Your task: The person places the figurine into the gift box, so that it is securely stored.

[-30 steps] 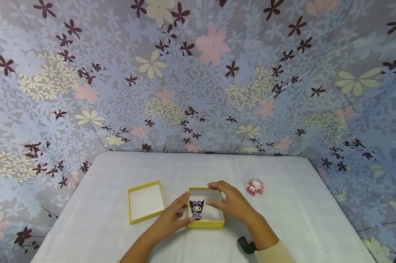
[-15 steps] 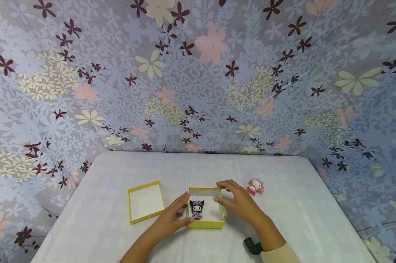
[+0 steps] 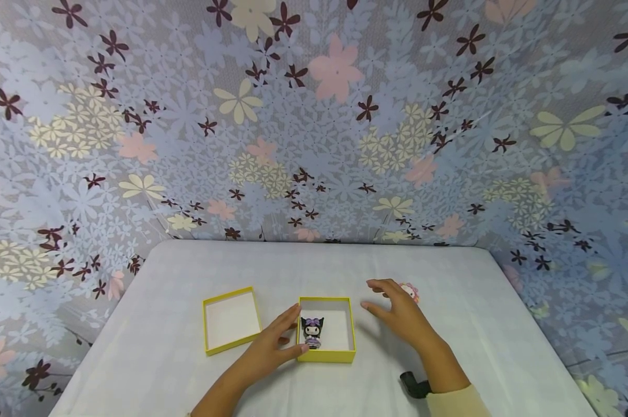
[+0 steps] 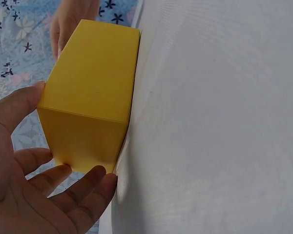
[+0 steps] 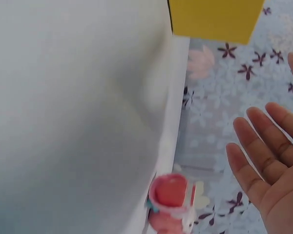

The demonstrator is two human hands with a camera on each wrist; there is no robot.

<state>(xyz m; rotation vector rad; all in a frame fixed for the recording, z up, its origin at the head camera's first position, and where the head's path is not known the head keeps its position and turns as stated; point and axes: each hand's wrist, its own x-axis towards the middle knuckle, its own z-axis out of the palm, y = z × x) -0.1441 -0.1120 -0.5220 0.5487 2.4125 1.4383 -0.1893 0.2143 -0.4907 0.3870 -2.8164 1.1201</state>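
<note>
In the head view a yellow box (image 3: pixel 326 357) with a white inside lies open at the top. Inside it, at the left, is a black-and-purple figurine (image 3: pixel 312 332) with pointed ears. My left hand (image 3: pixel 269 344) holds the box's left end, thumb at the near corner and fingertips along the side, as the yellow walls (image 4: pixel 90 73) show in the left wrist view. My right hand (image 3: pixel 399 313) hovers to the right of the box with nothing in it, fingers loosely bent. It partly covers a pink-and-white figurine (image 3: pixel 411 291) behind it, whose pink part (image 5: pixel 171 192) shows in the right wrist view.
Left of the box lies its yellow-edged lid (image 3: pixel 232 321), white inside facing up. A dark strap-like object (image 3: pixel 414 385) is by my right wrist. The white table (image 3: pixel 293 266) ends at the back against flowered cloth (image 3: pixel 314 145).
My right hand has drawn away from the box to the right, over towards the pink figurine, and now hides part of it. The left hand, box and black-and-purple figurine stay in place.
</note>
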